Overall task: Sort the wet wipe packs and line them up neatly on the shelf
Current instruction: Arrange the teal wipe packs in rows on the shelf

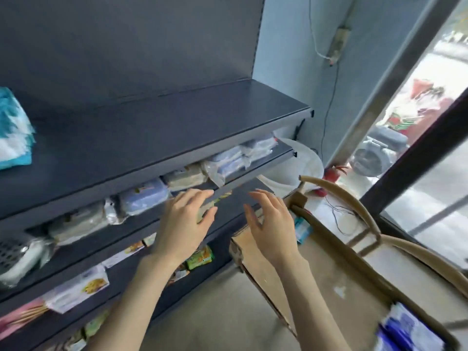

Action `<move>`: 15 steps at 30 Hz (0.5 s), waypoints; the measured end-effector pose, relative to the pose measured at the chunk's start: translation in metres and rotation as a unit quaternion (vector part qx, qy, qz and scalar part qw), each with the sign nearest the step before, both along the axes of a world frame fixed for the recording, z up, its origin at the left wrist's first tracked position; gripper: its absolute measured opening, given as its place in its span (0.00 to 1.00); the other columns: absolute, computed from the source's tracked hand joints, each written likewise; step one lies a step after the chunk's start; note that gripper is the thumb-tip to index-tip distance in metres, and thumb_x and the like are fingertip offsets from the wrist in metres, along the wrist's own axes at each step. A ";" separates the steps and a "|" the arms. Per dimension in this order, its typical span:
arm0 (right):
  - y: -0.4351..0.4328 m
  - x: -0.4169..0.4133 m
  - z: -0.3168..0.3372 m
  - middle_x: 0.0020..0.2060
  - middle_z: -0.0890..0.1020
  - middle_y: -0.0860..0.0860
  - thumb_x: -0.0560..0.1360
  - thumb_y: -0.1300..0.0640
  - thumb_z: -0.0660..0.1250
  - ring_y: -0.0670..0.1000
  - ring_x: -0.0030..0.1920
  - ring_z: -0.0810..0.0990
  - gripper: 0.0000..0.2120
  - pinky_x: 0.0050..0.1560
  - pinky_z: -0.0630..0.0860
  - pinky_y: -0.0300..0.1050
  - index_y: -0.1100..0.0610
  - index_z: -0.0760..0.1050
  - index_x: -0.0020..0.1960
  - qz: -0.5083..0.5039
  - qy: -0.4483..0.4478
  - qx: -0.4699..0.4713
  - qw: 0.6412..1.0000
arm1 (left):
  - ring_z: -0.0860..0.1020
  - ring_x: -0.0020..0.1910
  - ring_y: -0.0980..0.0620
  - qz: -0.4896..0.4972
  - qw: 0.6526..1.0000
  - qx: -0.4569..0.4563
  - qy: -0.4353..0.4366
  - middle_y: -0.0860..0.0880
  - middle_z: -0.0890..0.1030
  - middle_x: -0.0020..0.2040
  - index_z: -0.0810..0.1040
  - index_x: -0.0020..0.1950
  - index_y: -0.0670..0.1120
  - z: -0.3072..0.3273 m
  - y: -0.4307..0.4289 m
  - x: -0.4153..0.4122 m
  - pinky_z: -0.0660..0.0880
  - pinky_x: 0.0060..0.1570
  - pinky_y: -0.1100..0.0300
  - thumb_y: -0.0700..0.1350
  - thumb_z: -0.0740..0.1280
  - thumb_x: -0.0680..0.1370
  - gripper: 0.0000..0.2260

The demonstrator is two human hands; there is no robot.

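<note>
Tote bag (354, 287) w/ blue packs (410, 328) at R, L hand (182, 224) & R hand (273, 229) spread, empty, before shelf edge (253, 173).

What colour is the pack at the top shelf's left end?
The pack is teal and white; head view shows it.

1. Small retail shop, grocery or minimart type.
2. Dark metal gondola shelving (157, 127) fills 9 to 12 o'clock, with stacked tiers, a flat back panel and a front lip on each board.
3. Second tier: a row of plastic-wrapped packs (141, 196), the same goods repeated side by side.
4. Lower tiers, 7 to 8 o'clock: boxed and bagged snacks (83, 287) and a green packet (200, 258).
5. Teal-and-white pack (12, 133) on the top board, 9 o'clock.
6. Glass shopfront (430, 198) at 3 o'clock, with the street outside and what looks like a parked scooter (377, 153), blurred.
7. Stock carriers, 4 to 5 o'clock: cardboard box (258, 269) and tan tote bag (354, 287) with blue packs (410, 328) inside.
</note>
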State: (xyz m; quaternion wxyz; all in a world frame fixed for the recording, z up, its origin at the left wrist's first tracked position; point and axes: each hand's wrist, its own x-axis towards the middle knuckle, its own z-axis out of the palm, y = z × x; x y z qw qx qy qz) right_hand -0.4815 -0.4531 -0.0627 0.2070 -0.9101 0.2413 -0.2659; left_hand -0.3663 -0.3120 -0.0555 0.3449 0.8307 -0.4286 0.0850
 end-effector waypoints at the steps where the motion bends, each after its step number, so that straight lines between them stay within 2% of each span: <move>1: -0.011 -0.021 -0.010 0.60 0.78 0.51 0.78 0.54 0.65 0.54 0.60 0.75 0.13 0.59 0.73 0.50 0.55 0.76 0.62 -0.018 0.018 0.007 1.000 | 0.79 0.53 0.47 -0.019 1.000 0.014 0.013 0.49 0.81 0.55 0.79 0.58 0.44 -0.011 -0.015 -0.016 0.73 0.54 0.52 0.51 0.62 0.76 0.16; 6: -0.043 -0.100 -0.053 0.61 0.78 0.52 0.78 0.54 0.65 0.54 0.61 0.75 0.14 0.60 0.74 0.51 0.55 0.76 0.62 -0.096 0.087 0.053 0.990 | 0.79 0.51 0.46 -0.091 0.990 0.081 0.067 0.48 0.81 0.53 0.79 0.58 0.45 -0.063 -0.069 -0.076 0.74 0.51 0.50 0.51 0.65 0.75 0.16; 10: -0.063 -0.138 -0.085 0.63 0.77 0.51 0.79 0.54 0.63 0.53 0.63 0.74 0.15 0.62 0.71 0.47 0.55 0.75 0.64 -0.144 0.135 0.097 0.976 | 0.75 0.60 0.48 -0.146 0.973 0.148 0.102 0.49 0.78 0.60 0.76 0.64 0.46 -0.092 -0.100 -0.106 0.66 0.60 0.52 0.47 0.67 0.78 0.15; 15: -0.092 -0.152 -0.109 0.60 0.79 0.52 0.78 0.55 0.65 0.54 0.59 0.76 0.14 0.58 0.71 0.46 0.57 0.76 0.62 -0.197 0.144 0.133 0.961 | 0.72 0.62 0.49 -0.200 0.952 0.197 0.119 0.51 0.76 0.62 0.73 0.67 0.48 -0.112 -0.144 -0.108 0.63 0.63 0.54 0.48 0.64 0.79 0.16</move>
